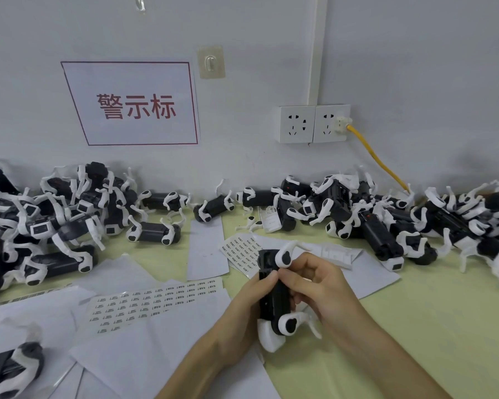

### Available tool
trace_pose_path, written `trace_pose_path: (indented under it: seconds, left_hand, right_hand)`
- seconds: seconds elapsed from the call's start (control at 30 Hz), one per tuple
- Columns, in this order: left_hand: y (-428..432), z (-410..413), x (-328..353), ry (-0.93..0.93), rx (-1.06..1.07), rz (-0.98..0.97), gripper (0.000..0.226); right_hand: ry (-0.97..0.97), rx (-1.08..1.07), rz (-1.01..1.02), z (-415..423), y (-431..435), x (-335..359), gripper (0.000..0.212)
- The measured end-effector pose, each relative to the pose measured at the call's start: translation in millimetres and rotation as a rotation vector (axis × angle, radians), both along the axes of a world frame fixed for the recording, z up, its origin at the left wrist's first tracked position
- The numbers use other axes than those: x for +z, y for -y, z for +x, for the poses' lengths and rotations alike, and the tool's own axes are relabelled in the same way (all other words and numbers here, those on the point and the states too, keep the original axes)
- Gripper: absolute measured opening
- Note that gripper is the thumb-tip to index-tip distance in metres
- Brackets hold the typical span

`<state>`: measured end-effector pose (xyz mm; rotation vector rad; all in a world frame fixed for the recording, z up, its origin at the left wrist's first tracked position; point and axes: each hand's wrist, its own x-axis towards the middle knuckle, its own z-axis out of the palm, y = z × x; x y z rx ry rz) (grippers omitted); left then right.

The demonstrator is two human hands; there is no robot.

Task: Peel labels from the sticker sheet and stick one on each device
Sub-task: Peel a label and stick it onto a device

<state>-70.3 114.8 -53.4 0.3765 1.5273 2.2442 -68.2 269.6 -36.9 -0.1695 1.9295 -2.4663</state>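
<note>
A black device with white leg parts (274, 300) stands on end above the table, held between both hands. My left hand (242, 312) grips its left side, thumb pressed on the upper body. My right hand (317, 286) curls round its right side, with fingertips pressing the device's top face beside my left thumb. Whether a label lies under the fingertips I cannot tell. A sticker sheet (153, 299) with several small printed labels lies flat to the left of my hands. A second sticker sheet (242, 250) lies just behind the device.
Piles of black-and-white devices fill the back left (55, 214) and back right (415, 223) of the yellow-green table (429, 326). Blank backing sheets (208, 249) lie scattered around. One more device (9, 367) lies at the front left. A yellow cable (378, 159) runs from the wall socket.
</note>
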Motion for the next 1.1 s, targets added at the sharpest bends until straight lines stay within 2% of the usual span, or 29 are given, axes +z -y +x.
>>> trace_pose_path:
  seconds: [0.13,0.23,0.3,0.47,0.67,0.97,1.03,1.1]
  left_hand:
    - [-1.2,-0.7,0.5,-0.052,0.071,-0.102,0.034]
    - [-0.4,-0.2,2.2,-0.075,0.057,-0.107,0.019]
    - [-0.1,-0.2,3.3,-0.067,0.046,-0.082,0.022]
    - [-3.0,-2.4,2.8,0.003,0.073,-0.017,0.028]
    - [-6.0,-6.0,2.4,0.043,0.076,-0.006,0.033]
    - [-6.5,-1.2,6.2,0.183,0.081,0.082,0.026]
    - [-5.2,-1.6,7.5,0.166,0.074,0.060,0.020]
    - [-3.5,-2.4,7.6,0.105,0.080,-0.013,0.025]
  right_hand:
    - [-0.024,0.025,0.006,0.1,-0.3,-1.6,0.023]
    - [-0.021,0.050,-0.040,1.5,2.4,-0.9,0.010]
    - [-0.034,0.027,-0.020,1.9,3.8,0.0,0.006]
    - [-0.076,-0.009,0.087,2.2,3.6,0.8,0.025]
    - [-0.063,0.016,0.100,3.6,5.1,4.6,0.036]
    - [-0.019,-0.033,0.102,1.3,3.3,3.2,0.013]
    - [-0.001,-0.039,0.114,-0.2,2.9,2.2,0.011]
    - [0.030,-0.063,0.146,-2.1,1.1,2.3,0.013]
